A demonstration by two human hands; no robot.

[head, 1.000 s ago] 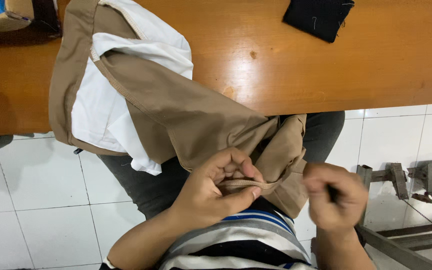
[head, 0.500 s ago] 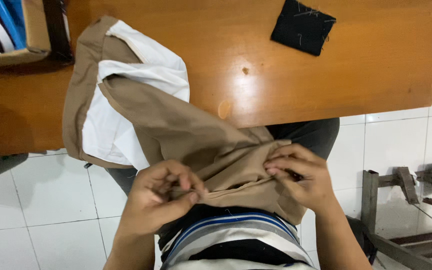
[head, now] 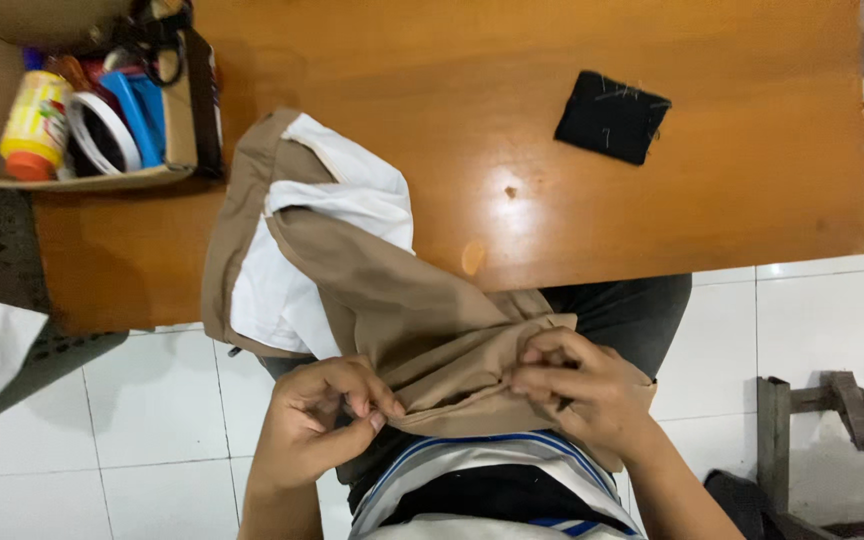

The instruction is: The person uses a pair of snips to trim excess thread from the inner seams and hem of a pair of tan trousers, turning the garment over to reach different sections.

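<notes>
Both hands (head: 452, 405) grip tan garment (head: 402, 310).

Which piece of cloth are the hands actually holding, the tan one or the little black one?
The tan garment with white lining, draped off the table edge; both the left hand and right hand pinch its fold. The small black square lies untouched, far up the table.

open brown cardboard box (head: 177, 120) top left, yellow labelled bottle (head: 34, 125) inside
</notes>
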